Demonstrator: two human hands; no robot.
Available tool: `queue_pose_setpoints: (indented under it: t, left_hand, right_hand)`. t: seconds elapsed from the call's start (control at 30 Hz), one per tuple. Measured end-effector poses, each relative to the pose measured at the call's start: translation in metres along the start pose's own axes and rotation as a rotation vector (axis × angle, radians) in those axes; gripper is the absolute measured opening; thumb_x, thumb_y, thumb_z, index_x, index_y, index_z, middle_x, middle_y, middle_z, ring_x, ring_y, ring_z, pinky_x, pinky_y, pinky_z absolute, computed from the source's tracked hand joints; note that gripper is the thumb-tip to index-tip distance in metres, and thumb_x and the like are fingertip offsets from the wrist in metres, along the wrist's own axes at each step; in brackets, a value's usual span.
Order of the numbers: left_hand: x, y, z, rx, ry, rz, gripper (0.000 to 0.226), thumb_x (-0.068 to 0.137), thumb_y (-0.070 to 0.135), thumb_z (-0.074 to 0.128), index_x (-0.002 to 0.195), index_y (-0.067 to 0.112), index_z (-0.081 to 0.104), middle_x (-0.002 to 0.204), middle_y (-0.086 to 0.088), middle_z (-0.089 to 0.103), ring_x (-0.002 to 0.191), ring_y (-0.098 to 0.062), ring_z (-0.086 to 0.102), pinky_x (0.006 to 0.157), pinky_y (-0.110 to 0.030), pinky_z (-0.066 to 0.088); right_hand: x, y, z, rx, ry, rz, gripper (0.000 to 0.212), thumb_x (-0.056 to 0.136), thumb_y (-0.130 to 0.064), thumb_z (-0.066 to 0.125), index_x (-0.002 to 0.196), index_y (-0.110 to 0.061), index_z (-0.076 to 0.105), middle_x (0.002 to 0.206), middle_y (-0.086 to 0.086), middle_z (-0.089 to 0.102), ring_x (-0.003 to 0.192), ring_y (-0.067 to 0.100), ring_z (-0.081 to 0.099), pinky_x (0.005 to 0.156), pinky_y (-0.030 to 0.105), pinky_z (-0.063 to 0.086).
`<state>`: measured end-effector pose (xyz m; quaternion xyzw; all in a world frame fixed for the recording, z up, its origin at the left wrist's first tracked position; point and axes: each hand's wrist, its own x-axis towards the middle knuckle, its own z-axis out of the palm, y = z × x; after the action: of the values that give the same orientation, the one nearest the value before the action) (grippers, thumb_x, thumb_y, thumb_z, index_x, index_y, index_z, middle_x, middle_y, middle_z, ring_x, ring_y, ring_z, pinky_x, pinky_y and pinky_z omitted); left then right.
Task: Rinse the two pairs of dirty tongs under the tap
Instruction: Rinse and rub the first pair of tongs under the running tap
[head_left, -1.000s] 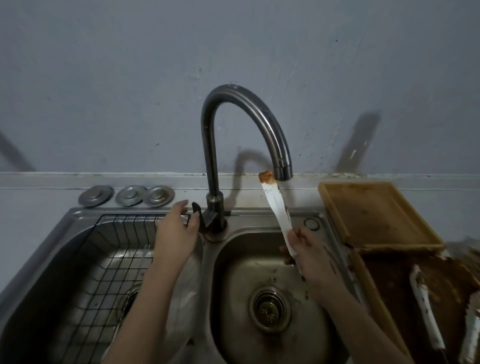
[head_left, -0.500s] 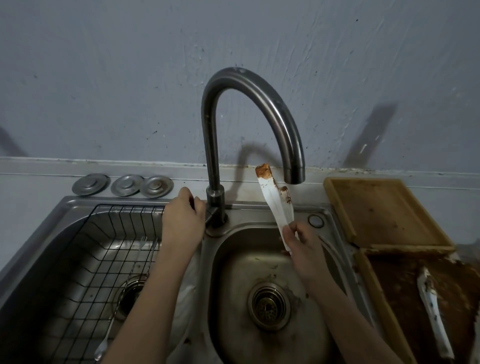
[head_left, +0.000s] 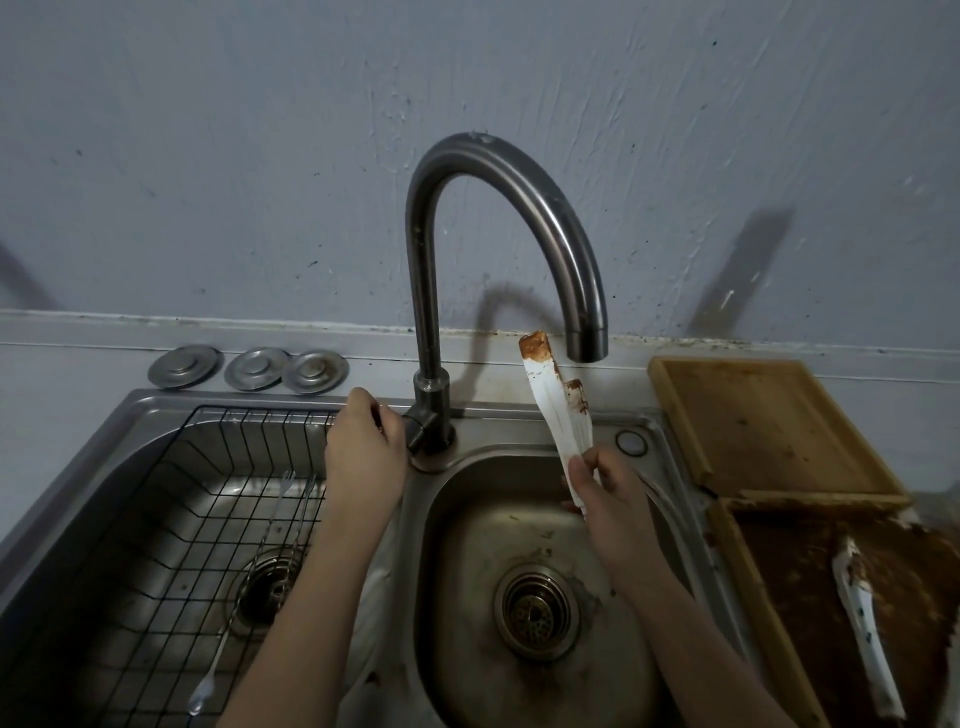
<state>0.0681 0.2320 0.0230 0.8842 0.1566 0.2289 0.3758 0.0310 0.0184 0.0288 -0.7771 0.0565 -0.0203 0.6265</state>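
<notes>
My right hand (head_left: 605, 499) grips a pair of white tongs (head_left: 556, 405) by the lower end, over the right sink basin (head_left: 467, 597). Their brown-smeared tips point up, just left of the tap spout (head_left: 587, 332). No water runs from the spout. My left hand (head_left: 363, 447) is closed around the tap handle at the base of the tap (head_left: 431, 426). A second pair of white tongs (head_left: 865, 634), also smeared brown, lies in a dirty wooden tray (head_left: 737, 597) at the right.
A black wire rack (head_left: 171, 509) with long thin utensils sits in the left basin. Three metal discs (head_left: 249, 368) lie behind it on the counter. A wooden tray (head_left: 769, 421) sits right of the sink. The drain strainer (head_left: 535, 613) is in the right basin.
My left hand has moved right and closed on the tap handle. The right hand has kept the tongs near the spout, their tips a little lower and the second arm now showing.
</notes>
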Motion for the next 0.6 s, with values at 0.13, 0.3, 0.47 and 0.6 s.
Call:
queue_pose_setpoints:
  t: [0.13, 0.3, 0.47, 0.6]
  left_hand:
    - [-0.001, -0.0008, -0.0001, -0.002, -0.001, -0.009, 0.016, 0.094, 0.016, 0.041, 0.087, 0.003, 0.048, 0.073, -0.014, 0.058, 0.066, -0.029, 0.054, 0.059, -0.036, 0.038]
    - [-0.0024, 0.0017, -0.0015, 0.006, 0.006, -0.016, 0.017, 0.094, 0.016, 0.04, 0.087, 0.003, 0.048, 0.072, -0.012, 0.056, 0.063, -0.027, 0.053, 0.058, -0.035, 0.036]
    - [-0.0036, 0.0027, -0.0019, -0.01, 0.0, -0.053, 0.016, 0.094, 0.016, 0.04, 0.087, 0.004, 0.047, 0.07, -0.01, 0.055, 0.064, -0.028, 0.054, 0.058, -0.035, 0.039]
    - [-0.0052, 0.0041, -0.0024, -0.018, 0.002, -0.059, 0.015, 0.095, 0.016, 0.04, 0.086, 0.005, 0.046, 0.067, -0.004, 0.051, 0.062, -0.023, 0.051, 0.058, -0.033, 0.036]
  right_hand:
    - [-0.0014, 0.0001, 0.0004, 0.019, -0.003, 0.004, 0.025, 0.093, -0.017, 0.05, 0.069, -0.013, 0.045, 0.079, 0.004, 0.053, 0.074, 0.02, 0.048, 0.067, 0.037, 0.047]
    - [-0.0032, 0.0002, -0.0002, 0.036, -0.005, 0.008, 0.025, 0.093, -0.015, 0.05, 0.069, -0.012, 0.045, 0.076, 0.002, 0.052, 0.074, 0.021, 0.047, 0.067, 0.039, 0.047]
    - [-0.0056, -0.0015, -0.0015, 0.028, -0.014, -0.013, 0.027, 0.093, -0.016, 0.049, 0.067, -0.014, 0.043, 0.078, 0.001, 0.051, 0.073, 0.014, 0.049, 0.075, 0.048, 0.053]
    - [-0.0051, -0.0004, -0.001, 0.048, -0.03, -0.017, 0.026, 0.094, -0.015, 0.049, 0.068, -0.013, 0.044, 0.082, -0.001, 0.051, 0.073, 0.011, 0.05, 0.073, 0.039, 0.055]
